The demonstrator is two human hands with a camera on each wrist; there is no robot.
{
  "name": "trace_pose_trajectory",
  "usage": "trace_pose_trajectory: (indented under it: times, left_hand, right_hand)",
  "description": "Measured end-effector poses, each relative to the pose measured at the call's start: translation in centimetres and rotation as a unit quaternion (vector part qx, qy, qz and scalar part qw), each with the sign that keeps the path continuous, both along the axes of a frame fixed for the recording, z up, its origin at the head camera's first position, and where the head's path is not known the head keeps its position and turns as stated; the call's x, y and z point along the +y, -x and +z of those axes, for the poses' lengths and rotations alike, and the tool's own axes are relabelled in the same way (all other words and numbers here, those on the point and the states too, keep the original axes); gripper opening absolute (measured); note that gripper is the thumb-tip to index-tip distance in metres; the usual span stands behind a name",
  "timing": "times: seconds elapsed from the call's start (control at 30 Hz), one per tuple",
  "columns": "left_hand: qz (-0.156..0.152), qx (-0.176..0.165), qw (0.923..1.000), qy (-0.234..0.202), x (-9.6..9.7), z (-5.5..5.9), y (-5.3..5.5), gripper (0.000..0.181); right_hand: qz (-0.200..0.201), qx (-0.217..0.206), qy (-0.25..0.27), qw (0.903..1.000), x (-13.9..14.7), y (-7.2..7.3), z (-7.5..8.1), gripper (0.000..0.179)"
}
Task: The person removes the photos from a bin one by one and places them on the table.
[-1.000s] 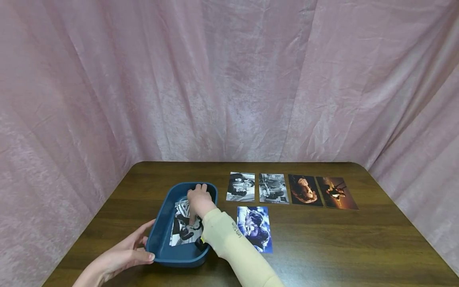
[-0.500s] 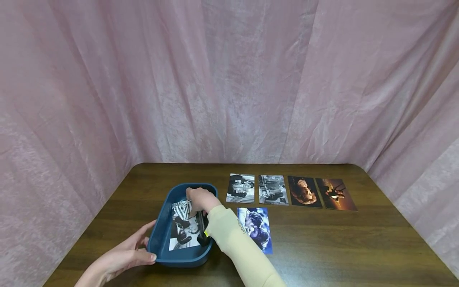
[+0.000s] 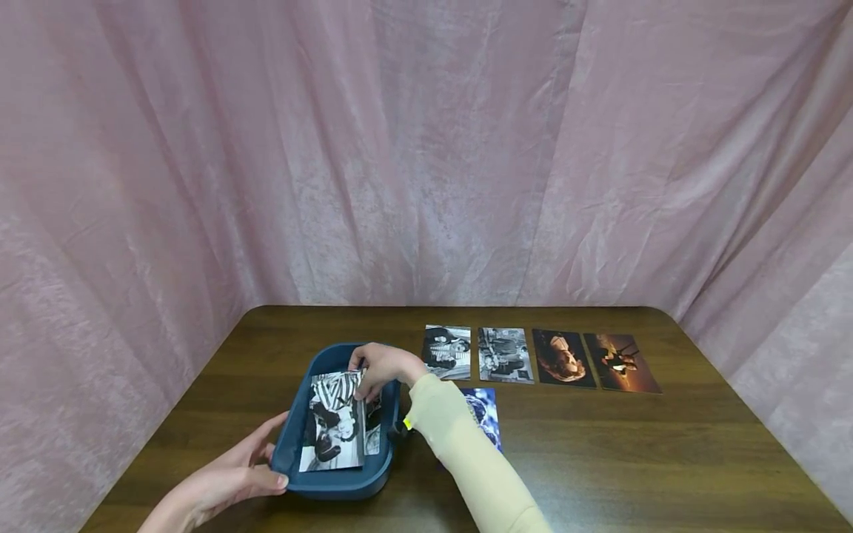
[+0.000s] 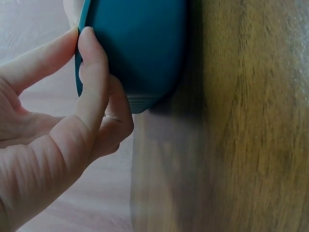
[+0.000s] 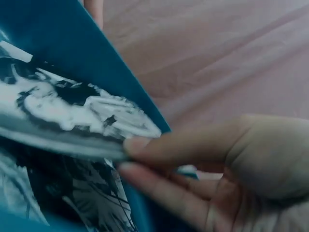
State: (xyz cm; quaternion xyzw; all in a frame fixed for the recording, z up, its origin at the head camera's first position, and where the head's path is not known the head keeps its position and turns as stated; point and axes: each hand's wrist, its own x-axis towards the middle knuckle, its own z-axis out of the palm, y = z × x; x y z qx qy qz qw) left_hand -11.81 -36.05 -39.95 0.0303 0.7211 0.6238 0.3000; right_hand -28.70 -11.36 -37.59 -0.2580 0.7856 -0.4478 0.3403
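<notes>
A blue plastic tray with tall walls stands on the left of the table. My left hand grips its left side; in the left wrist view, thumb and fingers pinch the tray's rim. Inside the tray, my right hand pinches a black-and-white photo print by its right edge. The right wrist view has this print raised at the thumb and fingertip, slightly bowed. Another black-and-white print lies beneath it in the tray, partly covered.
Along the back of the wooden table lie two black-and-white prints and two dark orange-brown prints in a row. Nearer me, a bluish print is partly hidden by my right sleeve. A pink curtain hangs behind.
My right hand has gone from reaching down in the tray to pinching the top print, which has shifted left and come up, baring another print. The left hand stays on the tray.
</notes>
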Motion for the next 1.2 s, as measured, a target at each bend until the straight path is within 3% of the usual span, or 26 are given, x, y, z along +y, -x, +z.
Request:
trace_pose_trajectory:
  times: [0.3,0.5,0.73,0.97,1.2]
  left_hand:
    - [0.005,-0.004,0.9999,0.014,0.0,0.2,-0.1,0.098]
    - [0.007,-0.015,0.9994,0.031,-0.1,0.4,-0.1,0.099]
    - [0.013,-0.023,0.9988,0.042,-0.1,0.5,0.0,0.099]
    - [-0.003,-0.018,0.9995,0.025,-0.6,0.6,-0.1,0.099]
    - [-0.009,-0.021,0.9997,0.006,-0.8,0.4,-0.5,0.101]
  right_hand:
    - [-0.051,-0.012,0.1,0.9936,1.6,-0.4,0.2,0.038]
    - [-0.081,-0.019,0.178,0.9804,2.7,-0.6,-0.3,0.042]
    - [-0.106,-0.028,0.242,0.9641,5.1,-1.3,0.5,0.051]
    - [-0.144,-0.007,0.264,0.9535,8.4,-2.1,1.5,0.047]
    - [-0.19,0.006,0.256,0.9479,12.0,-3.2,1.1,0.046]
